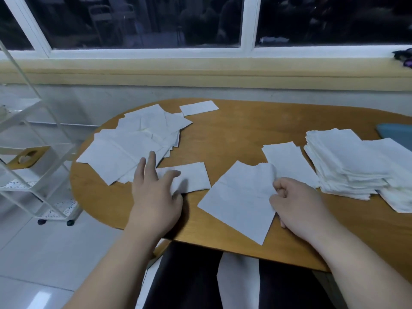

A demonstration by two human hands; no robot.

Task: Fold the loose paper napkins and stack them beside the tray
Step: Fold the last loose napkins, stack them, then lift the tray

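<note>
Several loose white napkins lie spread in a heap at the table's left. My left hand rests flat with fingers apart on a small folded napkin near the front edge. An unfolded napkin lies at the front centre, and my right hand pinches its right edge between closed fingers. Another folded napkin lies just behind that hand. A thick stack of folded napkins sits at the right, beside the blue tray, of which only a corner shows.
The wooden oval table stands against a wall below a window. One more folded napkin lies at the back. A white wheeled shelf cart stands left of the table. My dark-clothed legs are under the front edge.
</note>
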